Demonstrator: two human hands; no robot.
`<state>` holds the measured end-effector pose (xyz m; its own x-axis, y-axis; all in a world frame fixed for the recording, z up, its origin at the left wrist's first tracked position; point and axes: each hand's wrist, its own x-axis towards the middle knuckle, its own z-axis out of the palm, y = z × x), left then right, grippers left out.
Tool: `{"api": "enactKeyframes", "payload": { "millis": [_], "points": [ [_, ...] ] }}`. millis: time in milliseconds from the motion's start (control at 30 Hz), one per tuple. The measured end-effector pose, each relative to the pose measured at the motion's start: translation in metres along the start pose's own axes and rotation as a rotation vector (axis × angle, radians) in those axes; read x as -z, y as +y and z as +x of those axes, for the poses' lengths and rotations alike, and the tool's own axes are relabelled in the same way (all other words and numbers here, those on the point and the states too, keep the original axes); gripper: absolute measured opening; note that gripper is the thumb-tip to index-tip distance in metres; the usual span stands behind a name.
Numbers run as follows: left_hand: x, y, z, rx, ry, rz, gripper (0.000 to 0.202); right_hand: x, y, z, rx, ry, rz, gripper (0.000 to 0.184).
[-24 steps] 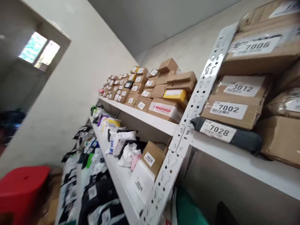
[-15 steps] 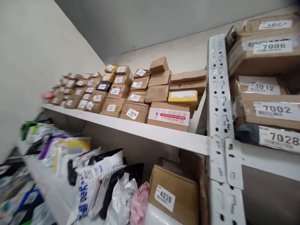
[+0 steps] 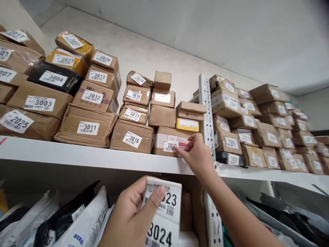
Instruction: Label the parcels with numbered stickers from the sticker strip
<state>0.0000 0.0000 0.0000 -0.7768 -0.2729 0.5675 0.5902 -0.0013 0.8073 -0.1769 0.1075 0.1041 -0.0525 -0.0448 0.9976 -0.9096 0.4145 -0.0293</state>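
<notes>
Paper sticker point(image 3: 170, 145), small, white, marked 3022, lies at frame centre just left of right hand point(image 3: 199, 156), whose outstretched fingertips touch it; left hand point(image 3: 128, 216) pinches white label strip point(image 3: 168, 202), lower centre.

Two bare hands up in shot.
Left hand point(image 3: 131, 216) shows a short, rounded, plain thumbnail point(image 3: 161, 191); right hand point(image 3: 197, 156) runs straight into a bare, slim forearm point(image 3: 231, 212).
</notes>
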Motion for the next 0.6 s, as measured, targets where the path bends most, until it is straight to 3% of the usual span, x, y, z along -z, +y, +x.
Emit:
{"api": "enactKeyframes", "payload": {
  "millis": [100, 167, 233, 333, 400, 533, 600],
  "points": [
    [-0.014, -0.004, 0.008, -0.072, -0.003, -0.081, 0.045, 0.006, -0.001, -0.001, 0.258, -0.129, -0.053, 0.013],
    [-0.02, -0.007, 0.011, -0.112, -0.026, -0.09, 0.043, 0.013, -0.004, -0.004, 0.312, -0.166, 0.052, 0.007],
    [-0.024, -0.01, 0.015, -0.142, -0.042, -0.048, 0.041, 0.024, -0.01, -0.013, 0.21, -0.15, 0.278, 0.013],
    [-0.025, -0.01, 0.024, -0.203, -0.026, 0.071, 0.039, 0.044, -0.023, -0.032, 0.019, -0.408, 0.714, 0.032],
    [-0.024, -0.009, 0.033, -0.245, 0.027, 0.162, 0.041, 0.052, -0.032, -0.044, -0.057, -0.537, 0.82, 0.03],
    [-0.02, -0.001, 0.047, -0.336, 0.15, 0.33, 0.044, 0.048, -0.039, -0.051, -0.17, -0.427, 0.838, 0.021],
    [-0.018, 0.004, 0.05, -0.341, 0.133, 0.333, 0.038, 0.042, -0.039, -0.047, -0.225, -0.37, 0.877, 0.021]
  ]
}}
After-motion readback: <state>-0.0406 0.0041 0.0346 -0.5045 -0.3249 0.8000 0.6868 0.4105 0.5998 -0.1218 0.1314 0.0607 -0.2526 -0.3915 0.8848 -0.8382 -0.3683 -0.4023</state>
